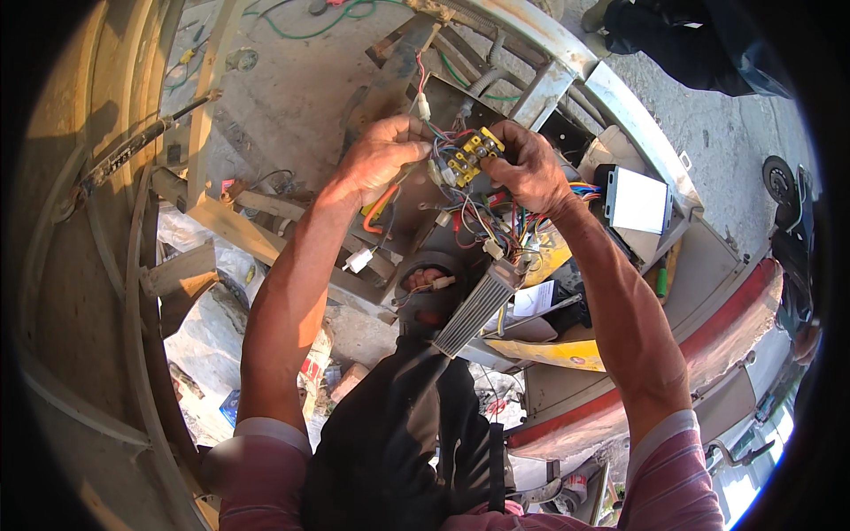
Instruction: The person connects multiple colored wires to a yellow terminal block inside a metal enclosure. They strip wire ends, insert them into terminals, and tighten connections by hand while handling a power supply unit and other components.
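My right hand (533,175) grips a yellow terminal block (475,156) with metal screw contacts, thumb and fingers at its right end. Just left of the block, my left hand (379,159) pinches thin wires of the bundle (440,142) that runs to it; the fingertips partly hide them. A white plug connector (423,107) on red wires stands above the left fingers. Below that hand hang an orange cable (378,212) and another white connector (359,259). Under the block, a tangle of coloured wires (505,226) leads to a finned metal controller box (478,310).
A white-topped box (636,199) stands right of my right forearm, beside the curved metal frame (660,150). A yellow panel (567,354) lies below the controller. Metal bars (212,115) rise at the left. A person in dark clothes (686,40) is at the top right.
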The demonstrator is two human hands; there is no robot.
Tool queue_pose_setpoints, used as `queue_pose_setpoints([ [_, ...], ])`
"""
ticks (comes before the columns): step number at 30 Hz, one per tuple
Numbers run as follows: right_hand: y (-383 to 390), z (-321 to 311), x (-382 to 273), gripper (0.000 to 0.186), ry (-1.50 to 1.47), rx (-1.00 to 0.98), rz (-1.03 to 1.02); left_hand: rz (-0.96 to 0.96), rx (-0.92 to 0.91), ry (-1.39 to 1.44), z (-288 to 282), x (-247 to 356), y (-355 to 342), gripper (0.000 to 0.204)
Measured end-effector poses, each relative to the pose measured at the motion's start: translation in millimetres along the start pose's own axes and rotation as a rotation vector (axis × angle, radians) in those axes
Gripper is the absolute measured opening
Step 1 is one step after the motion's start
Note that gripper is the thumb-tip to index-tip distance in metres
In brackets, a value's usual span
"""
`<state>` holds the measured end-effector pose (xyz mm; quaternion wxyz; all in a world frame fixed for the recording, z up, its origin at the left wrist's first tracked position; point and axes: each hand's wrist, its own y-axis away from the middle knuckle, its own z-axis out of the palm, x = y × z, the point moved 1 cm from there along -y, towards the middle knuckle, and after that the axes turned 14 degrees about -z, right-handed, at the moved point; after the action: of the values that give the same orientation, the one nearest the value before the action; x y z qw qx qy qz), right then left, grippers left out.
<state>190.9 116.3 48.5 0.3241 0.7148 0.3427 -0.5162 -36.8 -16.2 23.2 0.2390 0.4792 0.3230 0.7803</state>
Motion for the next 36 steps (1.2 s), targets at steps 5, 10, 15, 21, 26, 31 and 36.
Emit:
queue_pose_setpoints([
  [5,0.3,-0.4,-1.3,0.033,0.026,0.005,-0.009,-0.037,0.001,-0.157,0.3,3.7,6.1,0.021],
  [10,1.4,0.3,0.5,0.035,-0.018,0.002,0.032,0.028,0.109,-0.407,6.2,10.3,15.9,0.017],
  [15,0.8,0.1,-4.2,0.036,0.033,0.004,0.013,0.395,0.336,-0.799,14.1,10.4,18.5,0.013],
  [21,-1.1,0.0,-6.9,0.035,0.034,-0.007,0.023,0.380,0.329,-0.506,16.3,-12.2,15.0,0.014],
  [26,-1.3,2.3,-4.5,0.036,-0.021,-0.003,-0.005,0.460,0.445,-0.320,12.6,-41.7,11.2,0.016],
  [31,2.8,-1.9,-11.4,0.043,0.093,0.020,0.008,0.228,0.566,-0.350,1.3,-50.7,-5.2,0.023],
  [36,1.5,2.2,-4.1,0.046,0.176,0.037,-0.077,0.186,0.251,-0.033,-7.2,-54.5,-2.1,0.021],
])
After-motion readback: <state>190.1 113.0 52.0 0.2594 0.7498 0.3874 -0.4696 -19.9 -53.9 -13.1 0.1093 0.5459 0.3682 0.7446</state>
